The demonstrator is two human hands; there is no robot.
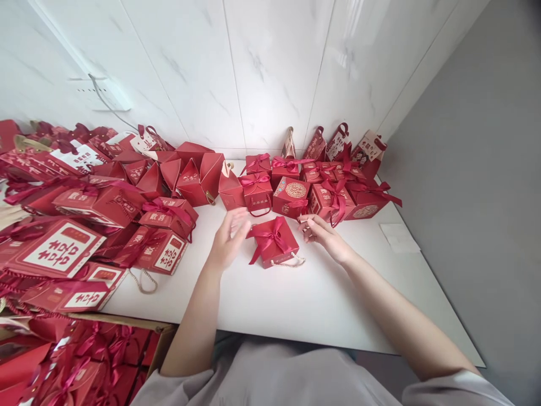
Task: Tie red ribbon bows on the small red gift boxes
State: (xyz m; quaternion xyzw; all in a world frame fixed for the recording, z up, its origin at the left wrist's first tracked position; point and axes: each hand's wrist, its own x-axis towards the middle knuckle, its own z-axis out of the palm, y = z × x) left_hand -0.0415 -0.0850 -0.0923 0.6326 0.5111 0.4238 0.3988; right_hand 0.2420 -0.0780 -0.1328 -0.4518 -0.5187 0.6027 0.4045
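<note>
A red gift box (277, 248) with a dark red ribbon bow on top and a pale cord handle stands on the white table (296, 304) between my hands. To its left is my left hand (227, 241), fingers loosely apart and close to the ribbon's left end; it holds nothing. On the other side my right hand (323, 235) hovers beside the box with bent fingers slightly apart. Nothing shows plainly between them.
Red boxes with bows (332, 200) line the back by the tiled wall. Many more boxes (63, 248) crowd the left, and a carton (163, 344) of ribboned boxes is at lower left. Another person's hand (12, 215) shows at the left edge. White paper (399, 238) lies right.
</note>
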